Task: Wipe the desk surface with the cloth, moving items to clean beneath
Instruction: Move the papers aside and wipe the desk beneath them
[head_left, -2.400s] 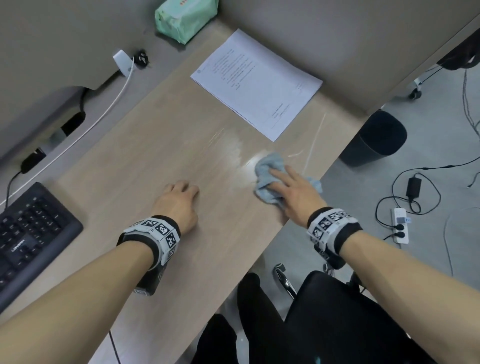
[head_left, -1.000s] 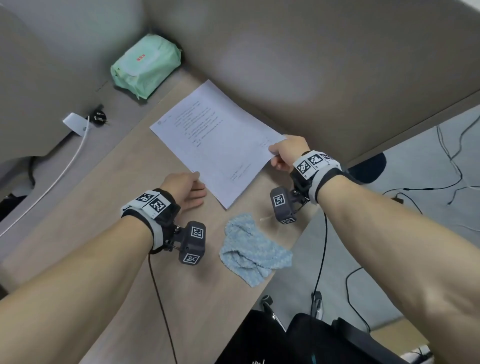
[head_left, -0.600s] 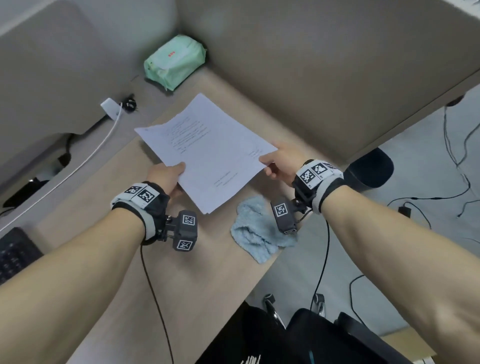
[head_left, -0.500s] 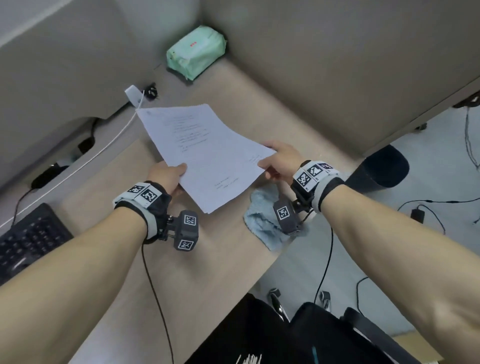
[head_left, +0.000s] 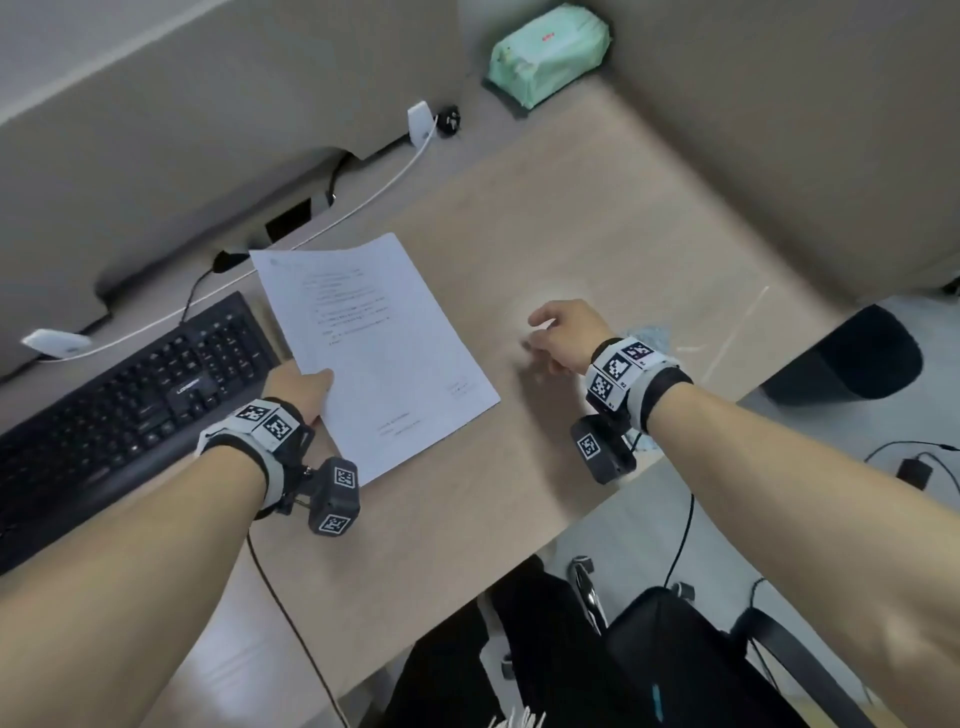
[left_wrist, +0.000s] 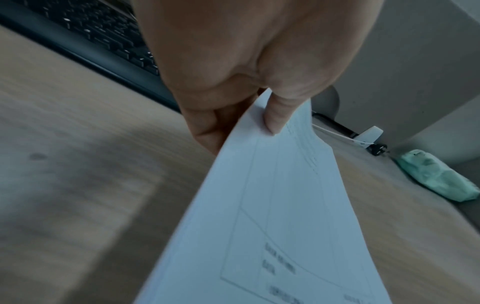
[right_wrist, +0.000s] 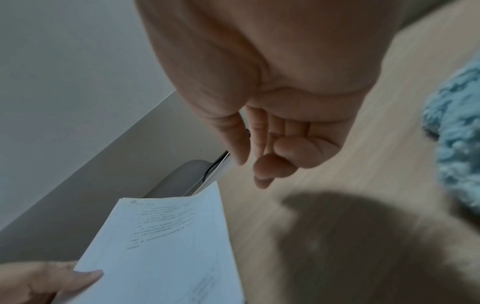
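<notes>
My left hand (head_left: 306, 384) pinches the near left edge of a white printed paper (head_left: 379, 353), thumb on top, holding it just above the wooden desk (head_left: 597, 218) beside the keyboard. In the left wrist view the thumb (left_wrist: 275, 115) presses on the paper (left_wrist: 280, 216). My right hand (head_left: 561, 332) hovers over the desk with loosely curled fingers and holds nothing. The light blue cloth (head_left: 649, 332) lies on the desk behind that wrist, mostly hidden; in the right wrist view the cloth (right_wrist: 457, 131) is at the right edge.
A black keyboard (head_left: 119, 400) lies at the left. A green tissue pack (head_left: 550, 52) sits in the far corner by grey partitions. A white cable (head_left: 363, 197) runs along the back. A black bin (head_left: 852, 358) and a chair (head_left: 701, 649) are off the desk's edge.
My right hand left the cloth on the desk; both hands lifted the paper from the far right and carried it left. The right hand has now let go; the left alone holds it.
</notes>
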